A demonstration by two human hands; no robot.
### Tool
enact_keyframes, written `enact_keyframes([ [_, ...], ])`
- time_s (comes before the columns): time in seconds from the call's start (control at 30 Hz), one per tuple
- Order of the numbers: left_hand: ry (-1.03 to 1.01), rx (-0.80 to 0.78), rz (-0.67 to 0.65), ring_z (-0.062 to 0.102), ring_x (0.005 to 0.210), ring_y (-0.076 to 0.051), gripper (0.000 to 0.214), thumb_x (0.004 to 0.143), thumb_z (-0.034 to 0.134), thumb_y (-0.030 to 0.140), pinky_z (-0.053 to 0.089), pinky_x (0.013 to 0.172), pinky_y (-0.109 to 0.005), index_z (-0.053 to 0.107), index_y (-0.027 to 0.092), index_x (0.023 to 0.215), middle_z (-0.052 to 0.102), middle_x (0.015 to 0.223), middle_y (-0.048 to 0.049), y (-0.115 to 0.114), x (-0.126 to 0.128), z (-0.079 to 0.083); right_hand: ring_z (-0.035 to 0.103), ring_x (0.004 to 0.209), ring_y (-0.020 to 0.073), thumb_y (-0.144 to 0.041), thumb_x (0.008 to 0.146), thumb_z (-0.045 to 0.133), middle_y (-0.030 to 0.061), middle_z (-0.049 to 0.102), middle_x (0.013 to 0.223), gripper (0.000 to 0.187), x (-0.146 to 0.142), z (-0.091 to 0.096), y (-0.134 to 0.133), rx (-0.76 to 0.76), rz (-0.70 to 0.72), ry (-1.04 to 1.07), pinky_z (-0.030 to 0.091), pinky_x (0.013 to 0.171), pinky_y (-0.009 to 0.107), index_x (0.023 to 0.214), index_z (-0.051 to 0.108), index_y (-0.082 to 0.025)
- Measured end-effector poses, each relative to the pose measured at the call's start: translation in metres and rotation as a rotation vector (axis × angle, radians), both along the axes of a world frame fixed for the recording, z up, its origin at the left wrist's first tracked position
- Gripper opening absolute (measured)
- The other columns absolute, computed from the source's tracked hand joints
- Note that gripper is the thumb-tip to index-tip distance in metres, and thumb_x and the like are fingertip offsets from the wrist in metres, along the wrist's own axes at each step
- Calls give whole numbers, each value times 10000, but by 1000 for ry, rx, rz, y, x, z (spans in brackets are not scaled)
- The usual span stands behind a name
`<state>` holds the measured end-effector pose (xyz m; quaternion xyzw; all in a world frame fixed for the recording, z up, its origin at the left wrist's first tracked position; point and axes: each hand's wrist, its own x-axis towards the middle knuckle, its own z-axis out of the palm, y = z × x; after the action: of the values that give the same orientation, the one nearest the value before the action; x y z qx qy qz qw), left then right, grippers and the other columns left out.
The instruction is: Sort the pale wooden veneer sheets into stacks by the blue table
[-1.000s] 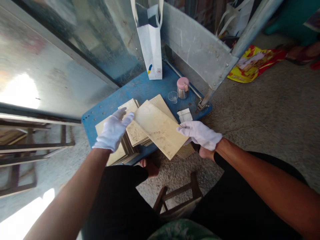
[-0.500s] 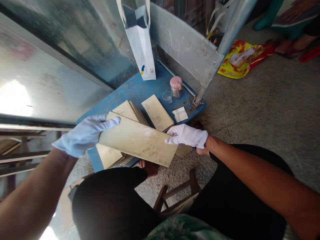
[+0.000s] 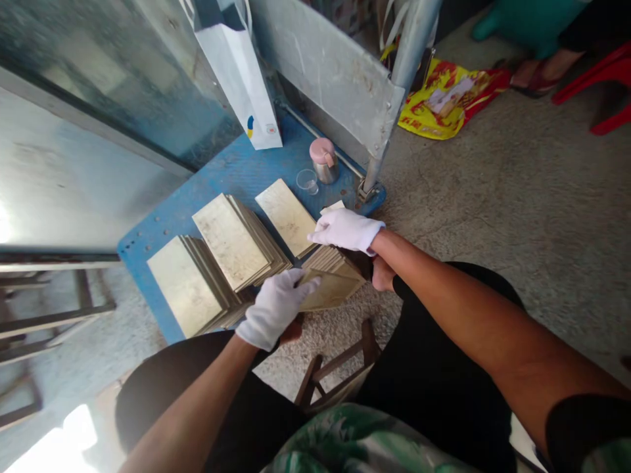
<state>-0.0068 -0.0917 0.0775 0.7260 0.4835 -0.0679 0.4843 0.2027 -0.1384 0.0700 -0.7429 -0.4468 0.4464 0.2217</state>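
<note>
Panel (image 3: 338, 290), moments ago spanning both hands, now slanting down just right of left hand (image 3: 276, 305), whose fingers are pinching its edge. Right hand (image 3: 346, 230) arching just beyond, fingers curling; cannot tell whether gripping. Farther beyond fingers, white bag (image 3: 241, 82) bearing blue-yellow mark, print too small to read. Left of fingers, thin, smudged, cream rectangular stacked panels (image 3: 231, 240) lying on blue, hole-punched table (image 3: 221, 171).

No legible text or numbers.
</note>
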Motion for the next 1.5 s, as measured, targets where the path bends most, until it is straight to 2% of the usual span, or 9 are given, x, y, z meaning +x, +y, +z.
enact_keyframes([
  [0.07, 134, 123, -332, 666, 726, -208, 201, 816, 669, 430, 495, 696, -317, 737, 242, 792, 728, 749, -29, -14, 7, -22, 538, 622, 114, -476, 859, 683, 15, 670, 697, 342, 2, 1, 1, 8, 23, -18, 372, 611, 247, 744, 710, -155],
  [0.13, 237, 165, -487, 683, 794, -225, 266, 886, 584, 462, 477, 716, -319, 736, 244, 869, 748, 838, -52, -27, 13, -43, 530, 617, 115, -473, 873, 670, 21, 663, 684, 355, 3, 2, 2, 27, 40, -31, 370, 615, 252, 727, 705, -151],
  [0.3, 336, 114, -550, 708, 863, -238, 303, 921, 535, 485, 464, 711, -299, 734, 259, 947, 766, 931, -68, -52, 22, -80, 503, 582, 114, -461, 889, 653, 22, 656, 661, 343, 4, 9, 1, 18, 3, -11, 358, 588, 259, 802, 726, -136],
  [0.47, 341, 64, -553, 709, 975, -255, 304, 935, 533, 451, 476, 789, -309, 741, 267, 1058, 768, 1048, -80, -67, 34, -95, 551, 638, 127, -483, 883, 658, 43, 687, 717, 368, 6, 8, 3, 45, 4, -3, 386, 626, 254, 842, 734, -125],
  [0.67, 333, 23, -604, 705, 1002, -239, 326, 956, 507, 461, 478, 831, -297, 737, 280, 1099, 760, 1094, -72, -74, 48, -103, 606, 696, 142, -467, 873, 688, 63, 714, 766, 347, 5, 11, 7, 41, 8, -10, 402, 651, 252, 831, 729, -126],
  [0.97, 363, 25, -625, 695, 1048, -268, 395, 980, 438, 482, 487, 869, -326, 723, 253, 1132, 743, 1141, -109, -76, 54, -112, 591, 693, 140, -469, 886, 657, 54, 702, 758, 353, 3, 11, 11, 31, 11, 10, 394, 652, 259, 839, 731, -127],
  [1.2, 386, 71, -597, 701, 1045, -267, 378, 992, 417, 396, 501, 853, -331, 665, 264, 1246, 733, 1160, -113, -69, 58, -102, 516, 609, 115, -458, 899, 636, 22, 654, 681, 346, 2, 6, 14, 20, 42, -2, 351, 590, 250, 777, 707, -142],
  [1.33, 321, 136, -488, 718, 1006, -286, 418, 986, 430, 400, 519, 833, -359, 595, 304, 1357, 734, 1163, -112, -65, 48, -91, 517, 619, 121, -478, 886, 645, 23, 662, 693, 349, 2, 2, 16, 36, 25, -26, 345, 596, 253, 777, 701, -151],
  [1.5, 186, 118, -182, 676, 1141, -260, 407, 953, 521, 409, 495, 980, -337, 657, 270, 1311, 727, 1214, -105, -47, 29, -85, 493, 595, 118, -439, 925, 589, 22, 647, 666, 352, 4, 4, 16, -2, 0, -46, 329, 596, 260, 739, 685, -156],
])
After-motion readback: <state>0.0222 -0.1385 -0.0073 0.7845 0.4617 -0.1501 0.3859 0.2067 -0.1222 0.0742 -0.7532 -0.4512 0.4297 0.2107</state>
